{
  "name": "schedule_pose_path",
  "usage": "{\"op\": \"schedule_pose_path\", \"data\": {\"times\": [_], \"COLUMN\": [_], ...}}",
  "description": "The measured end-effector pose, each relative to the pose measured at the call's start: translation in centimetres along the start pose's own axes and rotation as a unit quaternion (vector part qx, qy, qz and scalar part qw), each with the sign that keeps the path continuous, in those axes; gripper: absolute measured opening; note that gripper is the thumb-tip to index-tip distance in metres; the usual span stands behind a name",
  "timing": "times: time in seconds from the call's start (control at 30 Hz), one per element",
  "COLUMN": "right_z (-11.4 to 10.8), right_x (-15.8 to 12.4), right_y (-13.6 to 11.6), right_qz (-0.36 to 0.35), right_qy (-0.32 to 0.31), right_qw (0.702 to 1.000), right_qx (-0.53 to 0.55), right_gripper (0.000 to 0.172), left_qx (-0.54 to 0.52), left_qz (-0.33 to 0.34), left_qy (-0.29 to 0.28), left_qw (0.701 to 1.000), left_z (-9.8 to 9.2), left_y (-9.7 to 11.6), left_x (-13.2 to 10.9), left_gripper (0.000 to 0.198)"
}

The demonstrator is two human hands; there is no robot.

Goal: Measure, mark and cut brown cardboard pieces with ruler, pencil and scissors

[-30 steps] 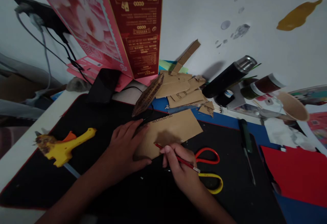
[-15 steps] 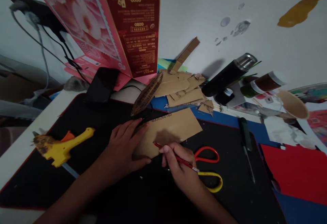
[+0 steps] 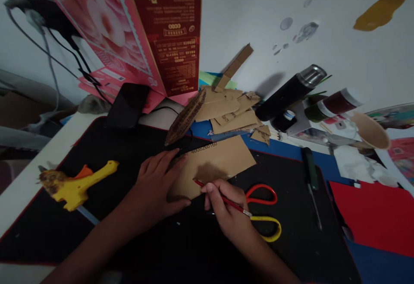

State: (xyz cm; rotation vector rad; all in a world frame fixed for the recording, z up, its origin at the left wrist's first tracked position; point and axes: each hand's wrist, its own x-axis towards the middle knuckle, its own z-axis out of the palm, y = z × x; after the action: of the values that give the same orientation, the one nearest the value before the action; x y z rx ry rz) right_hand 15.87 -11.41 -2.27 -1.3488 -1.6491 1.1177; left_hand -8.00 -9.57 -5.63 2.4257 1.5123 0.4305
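Observation:
A flat piece of brown cardboard with printed digits along its far edge lies on the black mat. Across its left end rests my left hand, fingers spread and pressing it down. My right hand grips a red pencil, its tip at the cardboard's surface near the middle. Beside that hand are scissors with one red and one yellow handle; their blades are hidden under the hand. To the left of my left hand lies a yellow glue gun with an orange trigger.
Cardboard scraps are heaped at the back, near a tall pink and red box and a black phone. A black thermos leans at the back right. A screwdriver and red sheet lie on the right.
The view has shifted very slightly. Both hands, the pencil and the cardboard stay in practically the same place.

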Motion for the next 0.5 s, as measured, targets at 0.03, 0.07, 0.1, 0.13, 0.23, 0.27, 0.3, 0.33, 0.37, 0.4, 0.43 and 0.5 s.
{"op": "schedule_pose_path", "data": {"times": [0.03,0.07,0.1,0.13,0.23,0.27,0.3,0.33,0.37,0.4,0.43,0.5], "right_z": [-0.01,-0.02,-0.03,-0.03,-0.01,0.00,0.00,0.00,-0.01,-0.02,-0.03,-0.05], "right_x": [-0.02,-0.03,-0.03,-0.02,0.05,0.08,0.10,0.12,0.14,0.14,0.14,0.11], "right_y": [-0.01,-0.03,-0.04,-0.05,-0.06,-0.06,-0.06,-0.05,-0.04,-0.03,-0.03,-0.04], "right_qz": [-0.001,-0.002,-0.003,-0.003,0.001,0.003,0.003,0.002,0.001,0.000,-0.001,-0.003], "right_qy": [0.001,0.003,0.005,0.006,0.004,0.002,0.000,0.000,0.001,0.002,0.004,0.007], "right_qw": [1.000,1.000,1.000,1.000,1.000,1.000,1.000,1.000,1.000,1.000,1.000,1.000], "right_qx": [0.002,0.004,0.006,0.007,0.005,0.004,0.004,0.004,0.005,0.005,0.004,0.001], "right_gripper": [0.033,0.032,0.032,0.032,0.033,0.034,0.035,0.035,0.034,0.034,0.033,0.033], "left_qx": [0.001,0.002,0.002,0.001,-0.008,-0.011,-0.012,-0.011,-0.010,-0.009,-0.010,-0.016], "left_qz": [0.001,0.003,0.005,0.006,-0.002,-0.004,-0.006,-0.007,-0.006,-0.005,-0.005,-0.008], "left_qy": [0.000,0.000,0.000,-0.001,-0.004,-0.006,-0.008,-0.011,-0.013,-0.015,-0.017,-0.018], "left_qw": [1.000,1.000,1.000,1.000,1.000,1.000,1.000,1.000,1.000,1.000,1.000,1.000], "left_z": [0.01,0.02,0.02,0.02,-0.03,-0.06,-0.09,-0.12,-0.15,-0.17,-0.18,-0.17], "left_y": [0.00,-0.01,-0.02,-0.04,-0.07,-0.07,-0.08,-0.08,-0.09,-0.10,-0.11,-0.16], "left_x": [-0.01,-0.01,-0.02,-0.02,0.00,0.01,0.02,0.03,0.04,0.04,0.03,0.00], "left_gripper": [0.093,0.093,0.093,0.093,0.092,0.092,0.092,0.092,0.093,0.093,0.093,0.092]}}
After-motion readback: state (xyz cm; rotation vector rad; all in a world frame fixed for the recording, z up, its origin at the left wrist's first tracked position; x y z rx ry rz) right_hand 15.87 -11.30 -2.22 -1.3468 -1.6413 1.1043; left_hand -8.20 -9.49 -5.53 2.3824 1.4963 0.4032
